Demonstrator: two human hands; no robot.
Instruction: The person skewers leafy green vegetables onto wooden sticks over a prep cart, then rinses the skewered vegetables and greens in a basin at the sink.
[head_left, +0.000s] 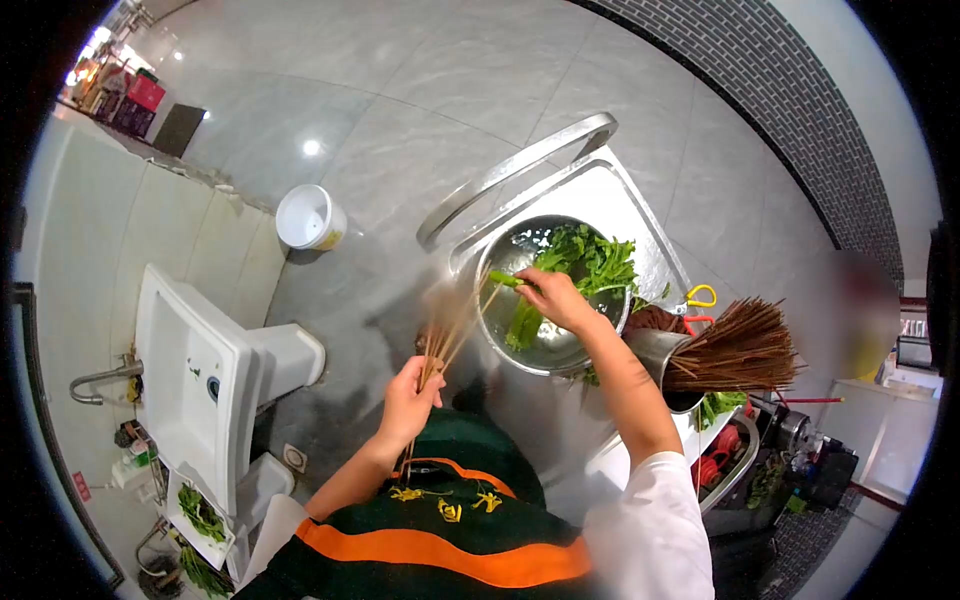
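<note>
Left hand [408, 405] closed round a bunch of thin sticks [440, 350], gripping the near end, tips fanned far and right. Right hand [553, 300] has a green stalk [505, 279] pinched in the fingers, by the stick tips at the left side of the bowl [553, 371]. Pierced or merely overlapping: can't tell. More greens [600, 262] in the bowl, mostly far and right; the big bundle [735, 345] of brown sticks is right of it.

Step looks like stalk onto stick. To do it well: single out one tip from the fan, since the splayed ends could snag or poke the wrong spot. Keep the left grip firm so the chosen stick doesn't slide back. Pinch the stalk close to the entry point, fingertips off the tip's line. Push straight along the stick, steady; a wet stalk may slip or split if forced. Staying over the bowl's rim should catch drips, and the yellow bits [450, 511] on the apron [445, 545] need no attention.
</note>
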